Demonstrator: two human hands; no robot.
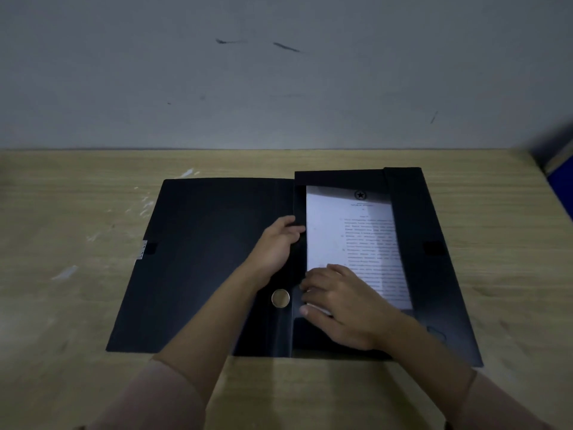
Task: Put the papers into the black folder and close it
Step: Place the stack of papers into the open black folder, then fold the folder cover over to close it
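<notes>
The black folder (198, 262) lies open on the wooden table, its cover spread flat to the left. White printed papers (350, 231) lie inside the right-hand box half. My left hand (276, 246) grips the folder's spine wall beside the papers, fingers curled over its edge. Lower down, my right hand (341, 302) rests flat on the near end of the papers, fingers spread and pointing left. A round metal ring (280, 297) sits in the spine between my wrists.
The wooden table (77, 212) butts against a grey wall at the back. A blue object (561, 187) stands at the far right edge. A small clasp tab (142, 250) sticks out from the cover's left edge.
</notes>
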